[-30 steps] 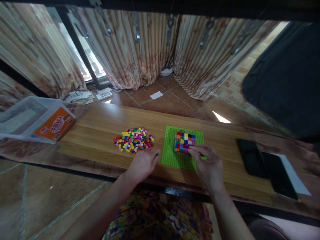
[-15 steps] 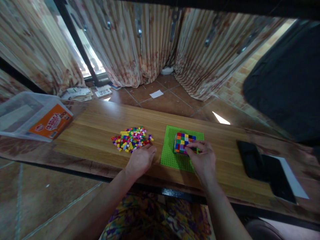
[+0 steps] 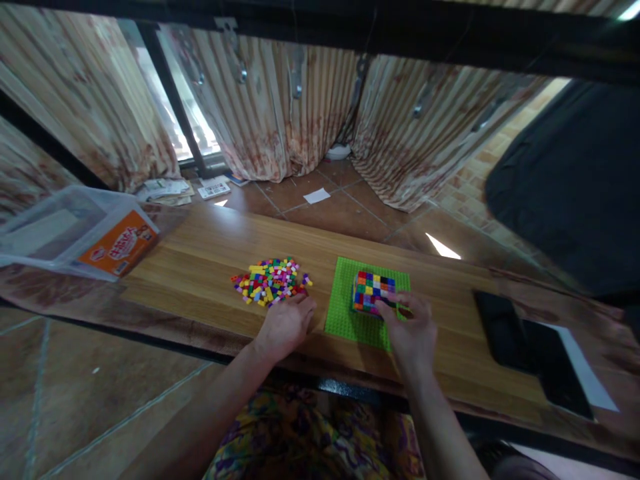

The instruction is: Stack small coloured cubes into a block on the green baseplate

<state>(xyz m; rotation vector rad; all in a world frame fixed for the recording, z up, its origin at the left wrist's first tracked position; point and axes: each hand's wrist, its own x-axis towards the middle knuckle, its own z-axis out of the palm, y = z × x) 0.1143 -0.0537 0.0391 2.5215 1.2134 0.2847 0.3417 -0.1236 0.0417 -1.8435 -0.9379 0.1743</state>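
A loose pile of small coloured toy bricks (image 3: pixel 267 280) lies on the wooden tabletop. At its near right edge my left hand (image 3: pixel 287 325) rests with fingers curled down and together; its fingertips are hidden. To the right, a block built of multicoloured bricks (image 3: pixel 367 288) stands on a green studded baseplate (image 3: pixel 343 313). My right hand (image 3: pixel 413 327) is over the block's near right corner, thumb and forefinger bent towards each other in a pinch at its top. What lies between those fingertips, if anything, is too small to make out.
A clear plastic box (image 3: pixel 75 200) with an orange label stands at the table's left end. Dark flat devices (image 3: pixel 503 327) and a white sheet (image 3: pixel 593 373) lie at the right. Beyond the table are curtains (image 3: pixel 320 113) and a tiled floor with papers.
The view has tilted slightly, so the table sits a little lower in it. My right thumb and forefinger have shifted slightly over the block's corner. My left hand stays beside the pile.
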